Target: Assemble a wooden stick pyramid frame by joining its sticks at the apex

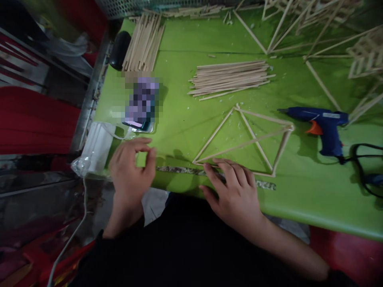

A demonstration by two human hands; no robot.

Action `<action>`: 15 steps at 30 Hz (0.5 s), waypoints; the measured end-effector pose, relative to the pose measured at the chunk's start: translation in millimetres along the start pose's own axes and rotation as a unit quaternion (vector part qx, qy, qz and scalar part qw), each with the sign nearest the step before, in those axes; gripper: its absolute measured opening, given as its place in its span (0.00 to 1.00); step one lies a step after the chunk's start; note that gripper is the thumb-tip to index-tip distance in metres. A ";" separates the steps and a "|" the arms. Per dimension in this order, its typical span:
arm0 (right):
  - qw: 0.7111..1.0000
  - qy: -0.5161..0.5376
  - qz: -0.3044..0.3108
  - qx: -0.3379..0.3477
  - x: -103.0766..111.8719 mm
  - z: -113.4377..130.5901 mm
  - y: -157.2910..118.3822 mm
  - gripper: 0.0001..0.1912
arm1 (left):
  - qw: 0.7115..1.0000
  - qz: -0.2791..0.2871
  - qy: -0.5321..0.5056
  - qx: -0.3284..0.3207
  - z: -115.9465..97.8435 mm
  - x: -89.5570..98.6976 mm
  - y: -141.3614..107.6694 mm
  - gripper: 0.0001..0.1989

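While the right hand (235,185) lies palm down over the lower stick of the stick frame (254,140), fingers loosely spread and no closed grip visible, the left hand (131,167) is off to the left, fingers curled, thumb tip near index, nothing visible in it. Stick frame: center right of view, on the green table (323,203). Speckled strip (179,170) runs partly under the right hand. Glue gun (326,119) at right, nozzle pointing left, near the frame's right corner. Loose stick pile (230,79) upper center, second pile (145,42) upper left, beside a black object (120,50). Phone (140,103) below that pile, screen pixelated. White block (97,147) left, near the left hand, clear plastic (80,165) around its lower end; contents can't be told. Built lattices (369,54) upper right.
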State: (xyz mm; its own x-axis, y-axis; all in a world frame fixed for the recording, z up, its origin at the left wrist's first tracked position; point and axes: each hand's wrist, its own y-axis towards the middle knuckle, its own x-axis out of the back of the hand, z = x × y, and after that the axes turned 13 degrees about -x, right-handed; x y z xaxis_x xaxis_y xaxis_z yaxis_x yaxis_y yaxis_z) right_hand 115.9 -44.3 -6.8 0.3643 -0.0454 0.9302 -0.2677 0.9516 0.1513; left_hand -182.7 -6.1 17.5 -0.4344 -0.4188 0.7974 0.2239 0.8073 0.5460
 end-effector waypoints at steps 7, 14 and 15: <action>1.000 -0.002 -0.004 0.001 -1.1 0.8 -0.4 0.25 | 0.994 0.042 0.061 0.085 46.9 0.8 5.9 0.06; 1.000 0.003 0.000 -0.001 -0.8 0.5 0.0 0.25 | 0.995 0.031 0.081 0.049 59.4 -11.7 5.5 0.08; 1.000 0.004 -0.001 -0.001 -0.7 0.6 0.0 0.25 | 0.996 0.032 0.074 0.038 58.5 -12.0 6.6 0.09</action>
State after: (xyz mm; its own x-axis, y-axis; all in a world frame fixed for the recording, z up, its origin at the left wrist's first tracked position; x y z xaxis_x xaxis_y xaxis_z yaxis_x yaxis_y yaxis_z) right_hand 115.1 -44.4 -7.3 0.3720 -0.0439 0.9272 -0.2656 0.9521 0.1516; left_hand -227.0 28.5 -3.6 -0.2859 -0.4176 0.8625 0.1777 0.8613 0.4759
